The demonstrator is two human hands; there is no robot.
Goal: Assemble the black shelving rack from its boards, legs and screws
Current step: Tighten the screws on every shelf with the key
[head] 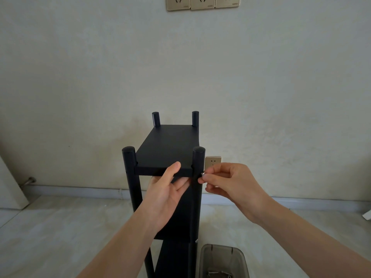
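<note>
Presently, R hand [224, 181] pinches screw [202, 174] at near-right leg [197, 163]; L hand [168, 189] grips top board [168, 153]; next: thread in straight.

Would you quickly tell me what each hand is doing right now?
Left hand: grips the top board at its front edge, thumb on top.
Right hand: pinches a screw against the near right leg.
</note>
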